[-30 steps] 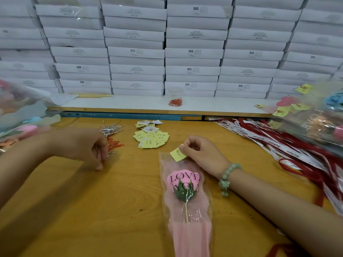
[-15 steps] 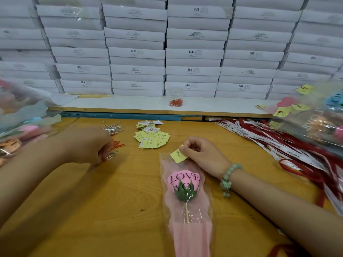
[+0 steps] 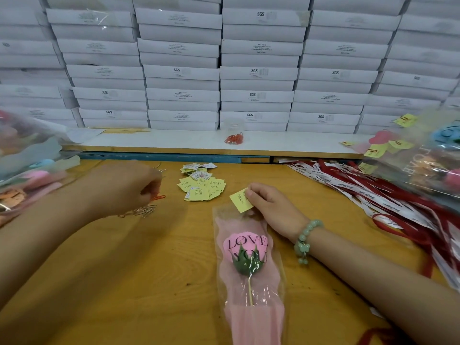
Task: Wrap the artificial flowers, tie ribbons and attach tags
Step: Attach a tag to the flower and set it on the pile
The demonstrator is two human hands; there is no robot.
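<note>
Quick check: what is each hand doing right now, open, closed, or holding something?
Left hand: closed, pinching an orange paper clip.
Right hand: closed, pinching the yellow tag at the top edge of the wrapped flower.

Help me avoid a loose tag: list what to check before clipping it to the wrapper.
1. Tag pinched by the right hand at the wrapper's top edge: ok.
2. Tag's writing faces up: ok.
3. Flower lies flat on the table: ok.
4. Left hand is at the paper clips: ok.
5. One clip actually held in the left hand: cannot tell, blurred.
</note>
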